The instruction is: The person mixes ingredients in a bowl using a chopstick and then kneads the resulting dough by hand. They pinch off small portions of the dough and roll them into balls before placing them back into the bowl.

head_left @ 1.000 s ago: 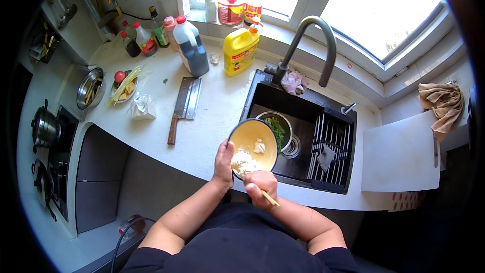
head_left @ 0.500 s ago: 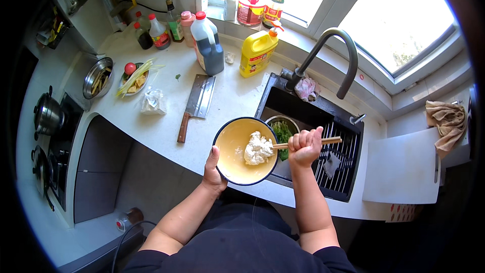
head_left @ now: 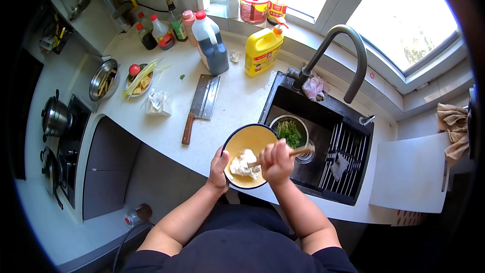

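My left hand point(head_left: 219, 171) grips the left rim of a yellow bowl point(head_left: 251, 140) with a dark blue edge, thumb over the rim. The bowl is tilted toward me, in front of the counter's edge. A rough lump of white dough point(head_left: 244, 164) lies low in it. Closed in a fist, my right hand point(head_left: 277, 162) holds wooden chopsticks point(head_left: 301, 150) over the bowl's right side. Their tips reach into the dough; part of their length is hidden by my fingers.
A cleaver point(head_left: 203, 98) lies on the counter behind the bowl. To the right, the black sink point(head_left: 316, 114) holds a metal bowl of greens point(head_left: 289, 134) and a rack point(head_left: 345, 156). A yellow jug point(head_left: 263, 53), a dark-liquid jug point(head_left: 212, 50) and a food plate point(head_left: 143, 86) stand farther back.
My right hand has moved left and nearer to me, over the bowl's right side, with the chopsticks. The bowl is tilted more, and the greens in the sink show more fully.
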Tool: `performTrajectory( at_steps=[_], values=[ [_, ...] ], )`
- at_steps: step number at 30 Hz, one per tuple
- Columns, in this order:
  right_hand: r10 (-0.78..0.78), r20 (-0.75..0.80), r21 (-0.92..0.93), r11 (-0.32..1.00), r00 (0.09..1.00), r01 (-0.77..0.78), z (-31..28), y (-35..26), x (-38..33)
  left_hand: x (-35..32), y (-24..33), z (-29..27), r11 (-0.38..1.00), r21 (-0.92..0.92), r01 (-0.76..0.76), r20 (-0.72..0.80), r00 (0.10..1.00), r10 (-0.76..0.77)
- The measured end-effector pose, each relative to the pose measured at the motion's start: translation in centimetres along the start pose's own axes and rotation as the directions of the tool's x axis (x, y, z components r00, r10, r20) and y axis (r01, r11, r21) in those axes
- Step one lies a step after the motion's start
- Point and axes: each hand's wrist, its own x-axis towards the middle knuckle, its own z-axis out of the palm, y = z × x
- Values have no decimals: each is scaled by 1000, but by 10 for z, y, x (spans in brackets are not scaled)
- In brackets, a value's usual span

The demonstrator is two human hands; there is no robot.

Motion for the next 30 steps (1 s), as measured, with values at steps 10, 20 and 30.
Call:
performTrajectory(
  at_steps=[10, 20, 30],
  values=[
    [-300, -165, -10, 953, 939, 303, 9, 17, 60, 21, 70, -51, 975, -33, 222, 164, 963, -214],
    [-455, 188, -304, 816, 871, 492, 62, 71, 1, 51, 109, -77, 976, -169, 137, 29, 991, -134],
    [-165, 359, -692, 613, 919, 380, 128, 95, -13, 49, 92, -71, 946, 82, 315, 7, 949, -317]
  ],
)
